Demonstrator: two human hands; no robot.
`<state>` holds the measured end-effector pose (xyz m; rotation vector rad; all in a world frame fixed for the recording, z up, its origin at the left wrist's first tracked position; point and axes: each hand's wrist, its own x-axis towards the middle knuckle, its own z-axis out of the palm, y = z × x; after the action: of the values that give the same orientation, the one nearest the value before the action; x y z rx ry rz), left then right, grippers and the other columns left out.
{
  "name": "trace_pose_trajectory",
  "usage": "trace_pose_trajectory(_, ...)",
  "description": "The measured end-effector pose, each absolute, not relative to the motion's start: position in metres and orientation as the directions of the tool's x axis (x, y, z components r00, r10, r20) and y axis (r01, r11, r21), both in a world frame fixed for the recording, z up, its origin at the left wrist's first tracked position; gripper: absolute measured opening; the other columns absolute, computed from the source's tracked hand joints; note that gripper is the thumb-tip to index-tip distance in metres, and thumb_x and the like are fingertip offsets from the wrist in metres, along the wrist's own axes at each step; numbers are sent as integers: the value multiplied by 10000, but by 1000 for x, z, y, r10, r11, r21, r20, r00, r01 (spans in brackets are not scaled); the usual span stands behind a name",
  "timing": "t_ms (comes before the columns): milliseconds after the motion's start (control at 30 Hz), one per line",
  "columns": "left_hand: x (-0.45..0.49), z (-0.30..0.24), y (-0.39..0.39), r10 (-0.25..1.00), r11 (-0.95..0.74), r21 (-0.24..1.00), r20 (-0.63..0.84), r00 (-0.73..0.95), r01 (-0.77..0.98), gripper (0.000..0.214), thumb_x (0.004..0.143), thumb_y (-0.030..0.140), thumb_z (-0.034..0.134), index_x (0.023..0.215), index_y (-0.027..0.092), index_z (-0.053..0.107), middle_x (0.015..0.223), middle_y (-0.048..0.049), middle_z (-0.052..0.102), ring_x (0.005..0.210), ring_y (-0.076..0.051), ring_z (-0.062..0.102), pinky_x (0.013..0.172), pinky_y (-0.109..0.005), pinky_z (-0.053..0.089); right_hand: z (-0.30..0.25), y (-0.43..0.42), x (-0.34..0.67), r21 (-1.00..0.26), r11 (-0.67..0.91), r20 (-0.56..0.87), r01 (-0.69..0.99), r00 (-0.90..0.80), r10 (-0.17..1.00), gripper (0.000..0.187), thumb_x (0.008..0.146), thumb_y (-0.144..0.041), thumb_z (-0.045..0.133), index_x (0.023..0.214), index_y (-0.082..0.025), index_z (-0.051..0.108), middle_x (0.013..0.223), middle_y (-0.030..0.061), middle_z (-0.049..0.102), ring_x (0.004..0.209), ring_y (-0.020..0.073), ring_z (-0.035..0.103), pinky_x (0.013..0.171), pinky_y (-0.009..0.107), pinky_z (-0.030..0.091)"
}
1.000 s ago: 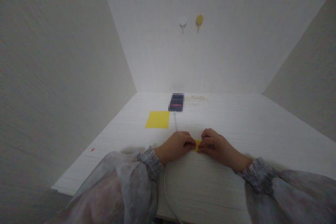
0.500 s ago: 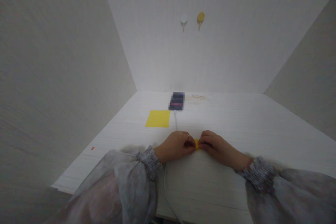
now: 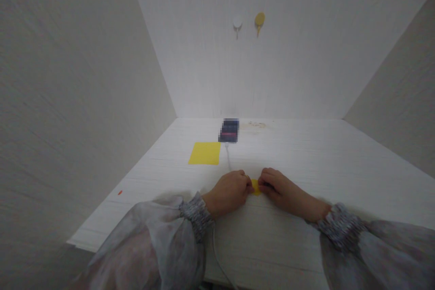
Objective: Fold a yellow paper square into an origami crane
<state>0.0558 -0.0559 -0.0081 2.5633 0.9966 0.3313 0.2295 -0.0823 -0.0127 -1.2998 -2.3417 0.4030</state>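
Note:
A small piece of yellow paper (image 3: 256, 187) lies between my two hands, low over the white table. Its left edge is pinched in the fingers of my left hand (image 3: 233, 192), which wears a ring. On the opposite side, my right hand (image 3: 280, 190) pinches the right edge with thumb and fingers. My fingers cover both ends of the paper, so its full shape is hidden. A flat square sheet of yellow paper (image 3: 204, 153) rests on the table, beyond and left of my left hand.
A phone with a pixelated screen (image 3: 229, 131) lies near the back wall. Its white cable (image 3: 228, 157) runs toward me under my left arm. An orange scrap (image 3: 120, 192) is at the left. A white hook (image 3: 237, 25) and a yellow hook (image 3: 259, 19) are on the wall.
My left hand has rolled over slightly, its knuckles now turned more upward. A little more of the yellow paper shows between my hands. The square sheet and phone stay put.

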Motion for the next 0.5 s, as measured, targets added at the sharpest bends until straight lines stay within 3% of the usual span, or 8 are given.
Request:
trace_pose_trajectory(233, 56, -9, -57, 641, -755, 239, 78, 763, 610, 241, 796, 192, 327, 844, 107, 547, 804, -91, 542, 774, -180, 501, 709, -297, 411, -12, -78, 227, -447, 517, 221, 730, -469, 855, 135, 778, -206, 441, 687, -158, 529, 717, 44, 519, 665, 153, 460, 624, 296, 383)
trace_pose_trajectory(500, 59, -1, -62, 699, -706, 213, 59, 713, 675, 288, 813, 238, 278, 834, 111, 536, 795, -98, 534, 764, -186, 505, 683, -311, 410, -9, -77, 223, -403, 451, 164, 797, -422, 892, 144, 766, -162, 439, 674, -149, 549, 710, 44, 539, 664, 145, 470, 633, 281, 359)
